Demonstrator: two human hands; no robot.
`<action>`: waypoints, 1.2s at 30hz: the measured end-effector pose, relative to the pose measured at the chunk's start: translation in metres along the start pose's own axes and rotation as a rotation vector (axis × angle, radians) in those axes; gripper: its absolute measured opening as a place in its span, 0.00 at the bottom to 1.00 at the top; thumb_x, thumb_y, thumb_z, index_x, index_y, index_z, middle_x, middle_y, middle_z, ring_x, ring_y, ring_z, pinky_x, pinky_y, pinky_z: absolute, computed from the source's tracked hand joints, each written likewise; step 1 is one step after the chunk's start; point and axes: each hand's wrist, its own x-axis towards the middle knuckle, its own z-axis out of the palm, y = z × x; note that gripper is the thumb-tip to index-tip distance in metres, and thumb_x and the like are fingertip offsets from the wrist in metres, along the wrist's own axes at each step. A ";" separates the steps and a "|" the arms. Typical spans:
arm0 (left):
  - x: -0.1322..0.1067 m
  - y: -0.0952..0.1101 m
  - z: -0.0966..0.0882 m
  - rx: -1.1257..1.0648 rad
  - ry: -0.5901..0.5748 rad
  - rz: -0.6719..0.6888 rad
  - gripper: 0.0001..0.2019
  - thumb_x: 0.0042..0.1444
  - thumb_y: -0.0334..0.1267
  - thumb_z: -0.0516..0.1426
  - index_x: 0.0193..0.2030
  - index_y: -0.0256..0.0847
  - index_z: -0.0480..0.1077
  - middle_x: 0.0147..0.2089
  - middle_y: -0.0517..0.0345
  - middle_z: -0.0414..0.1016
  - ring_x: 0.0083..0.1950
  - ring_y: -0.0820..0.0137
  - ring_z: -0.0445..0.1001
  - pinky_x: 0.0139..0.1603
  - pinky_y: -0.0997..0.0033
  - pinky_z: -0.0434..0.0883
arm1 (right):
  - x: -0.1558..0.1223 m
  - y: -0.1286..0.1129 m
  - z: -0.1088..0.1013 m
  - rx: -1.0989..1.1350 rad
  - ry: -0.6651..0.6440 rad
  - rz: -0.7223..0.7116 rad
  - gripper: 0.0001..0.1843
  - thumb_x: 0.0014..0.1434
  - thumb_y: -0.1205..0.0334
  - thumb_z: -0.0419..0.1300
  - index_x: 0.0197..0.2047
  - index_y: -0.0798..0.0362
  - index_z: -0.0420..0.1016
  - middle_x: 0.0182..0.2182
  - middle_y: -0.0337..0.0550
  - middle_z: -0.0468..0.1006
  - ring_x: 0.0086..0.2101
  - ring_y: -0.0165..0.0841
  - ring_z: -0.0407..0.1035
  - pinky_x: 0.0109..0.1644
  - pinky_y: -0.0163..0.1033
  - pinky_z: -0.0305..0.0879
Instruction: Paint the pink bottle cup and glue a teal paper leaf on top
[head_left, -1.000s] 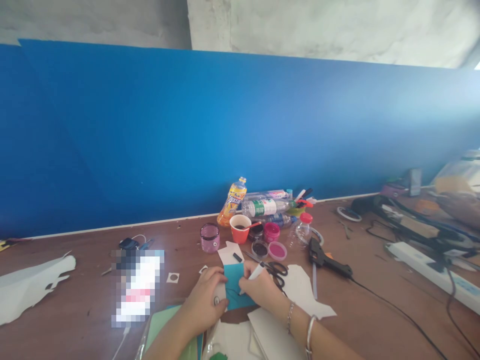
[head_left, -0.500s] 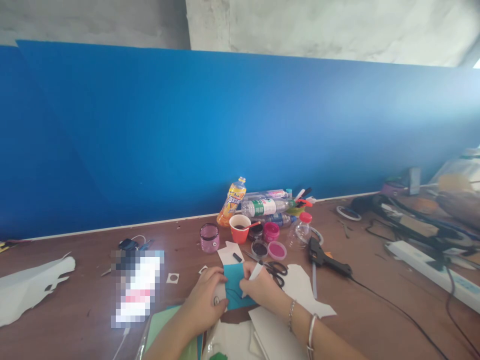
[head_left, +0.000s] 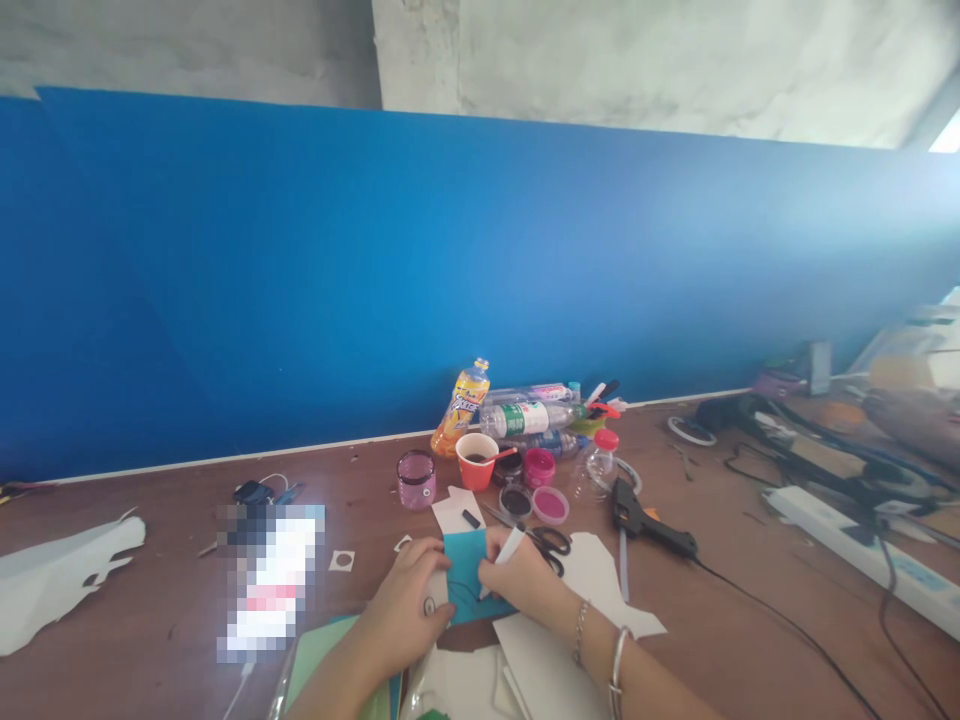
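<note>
My right hand (head_left: 517, 575) is closed around a white marker (head_left: 511, 545), its tip low on a blue sheet of paper (head_left: 465, 560). Dark curved lines run across the lower part of that sheet. Fingers and thumb of my left hand (head_left: 409, 595) press a white paper piece (head_left: 433, 600) with a small drawn circle against the blue sheet's left edge. A loose black marker cap (head_left: 471, 519) lies on white paper just beyond. Scissors (head_left: 551, 545) with dark handles rest beside my right hand, their blades pointing away from me.
Behind the hands stand a red paper cup (head_left: 477, 468), a purple cut plastic cup (head_left: 416, 482) and several bottles. A corded glue gun (head_left: 645, 520) and a power strip (head_left: 862, 555) lie to the right. Left of my hands is a lit, blurred-out phone (head_left: 274, 590).
The marker tip has shifted slightly left and down on the blue paper. My left hand keeps its place on the white piece. The whole view has tilted a little.
</note>
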 end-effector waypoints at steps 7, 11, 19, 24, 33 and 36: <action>0.000 0.000 -0.001 -0.021 0.020 0.005 0.18 0.44 0.31 0.57 0.46 0.43 0.68 0.59 0.47 0.64 0.61 0.56 0.62 0.63 0.52 0.58 | 0.002 0.001 -0.001 0.036 0.015 -0.025 0.07 0.41 0.70 0.55 0.20 0.51 0.58 0.10 0.28 0.64 0.16 0.27 0.64 0.20 0.28 0.54; 0.002 0.002 -0.001 -0.017 0.006 0.001 0.19 0.44 0.31 0.57 0.46 0.43 0.68 0.59 0.47 0.65 0.61 0.56 0.62 0.62 0.52 0.59 | 0.003 0.001 -0.001 0.051 0.020 -0.029 0.08 0.42 0.70 0.55 0.20 0.51 0.58 0.10 0.28 0.64 0.16 0.27 0.64 0.19 0.28 0.53; 0.001 0.001 0.000 -0.014 0.010 0.014 0.18 0.44 0.30 0.57 0.46 0.43 0.68 0.59 0.48 0.65 0.61 0.57 0.62 0.63 0.53 0.58 | 0.002 -0.004 -0.003 0.096 0.029 -0.067 0.09 0.44 0.70 0.55 0.20 0.50 0.57 0.11 0.29 0.65 0.16 0.26 0.62 0.20 0.29 0.53; 0.001 0.002 -0.001 -0.015 0.007 -0.004 0.18 0.44 0.31 0.57 0.46 0.43 0.68 0.59 0.47 0.64 0.61 0.57 0.62 0.62 0.53 0.58 | 0.003 -0.003 -0.002 0.095 0.056 -0.070 0.09 0.45 0.69 0.55 0.21 0.50 0.57 0.12 0.29 0.64 0.16 0.26 0.60 0.21 0.29 0.54; 0.002 0.001 0.001 -0.007 -0.007 0.005 0.19 0.45 0.31 0.56 0.47 0.42 0.67 0.59 0.47 0.63 0.62 0.58 0.61 0.62 0.55 0.58 | 0.005 -0.001 -0.003 0.071 0.103 -0.102 0.10 0.49 0.65 0.56 0.21 0.50 0.57 0.13 0.29 0.63 0.18 0.26 0.58 0.22 0.31 0.52; 0.002 0.002 0.000 -0.008 -0.016 -0.015 0.19 0.45 0.31 0.56 0.47 0.42 0.67 0.59 0.47 0.63 0.62 0.58 0.61 0.63 0.55 0.58 | 0.005 0.000 -0.002 0.073 0.112 -0.112 0.10 0.50 0.63 0.56 0.22 0.50 0.57 0.14 0.30 0.64 0.18 0.27 0.59 0.23 0.31 0.52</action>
